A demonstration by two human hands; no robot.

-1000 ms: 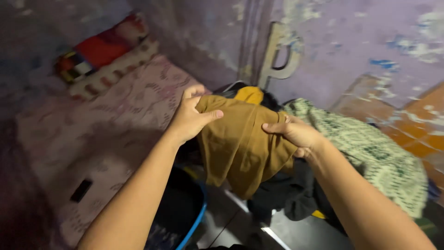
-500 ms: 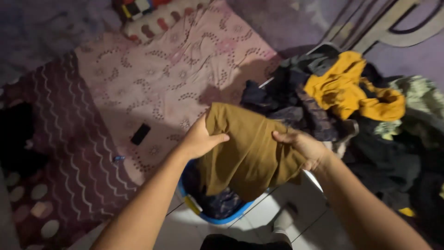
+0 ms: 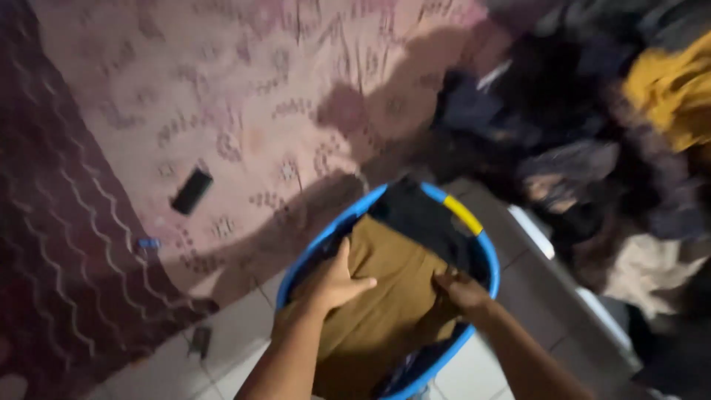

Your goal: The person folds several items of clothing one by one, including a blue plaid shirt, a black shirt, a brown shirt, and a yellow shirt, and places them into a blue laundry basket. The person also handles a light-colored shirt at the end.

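A view from above of 2 bare arms reaching down into a round blue laundry basket (image 3: 485,255) that stands on pale floor tiles (image 3: 229,333). The left hand (image 3: 333,281) lies flat on a folded brown garment (image 3: 385,296) inside the basket, fingers together and thumb spread out to the side, pressing on the cloth. The right hand (image 3: 461,290) rests on the garment's right edge with its fingers curled down into the fabric; whether they pinch it cannot be told. Dark clothing (image 3: 422,215) lies under the brown garment at the far side of the basket. Beyond the basket, a pink patterned mattress (image 3: 244,89) bears a small black rectangular object (image 3: 192,190). A dark red wavy-patterned mat (image 3: 59,252) lies to the left. A heap of dark clothes (image 3: 563,126) with a yellow piece (image 3: 666,89) sits to the right.
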